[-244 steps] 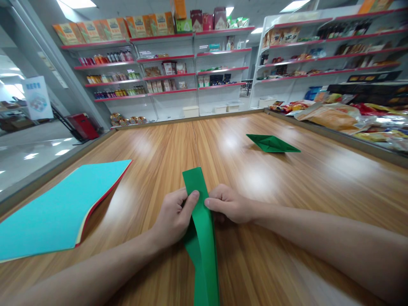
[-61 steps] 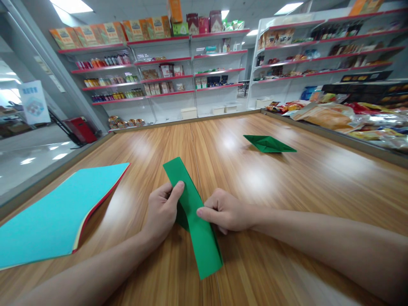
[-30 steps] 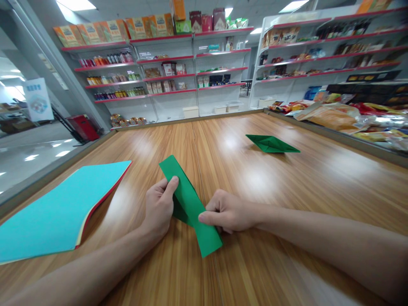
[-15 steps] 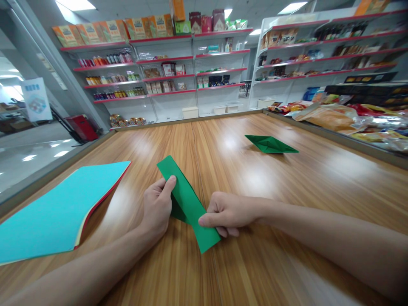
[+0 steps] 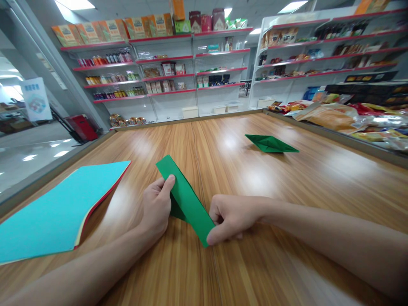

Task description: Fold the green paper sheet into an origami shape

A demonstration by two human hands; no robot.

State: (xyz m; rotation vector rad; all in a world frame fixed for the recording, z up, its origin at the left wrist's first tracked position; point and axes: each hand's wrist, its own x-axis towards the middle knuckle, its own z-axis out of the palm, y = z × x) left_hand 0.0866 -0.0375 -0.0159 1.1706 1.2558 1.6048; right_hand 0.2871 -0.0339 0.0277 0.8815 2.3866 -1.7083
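Observation:
A folded strip of green paper (image 5: 188,197) slants between my hands, just above the wooden table. My left hand (image 5: 157,204) pinches its upper left edge, thumb on top and the other fingers behind. At the lower right end, my right hand (image 5: 231,219) grips the paper between thumb and curled fingers. Part of a darker flap shows beneath the strip, beside my left hand. Farther back to the right lies a green folded paper boat (image 5: 270,144), apart from both hands.
To the left, a stack of coloured paper (image 5: 60,208) with a turquoise top sheet lies on the wooden table (image 5: 153,272). Packaged snacks (image 5: 338,119) are heaped beyond the table's right edge. Stocked shelves (image 5: 165,59) stand behind, and a red cart (image 5: 82,127) is at the far left.
My right hand has slid down along the strip to its lower end, its thumb now at the bottom corner. The left hand has hardly moved.

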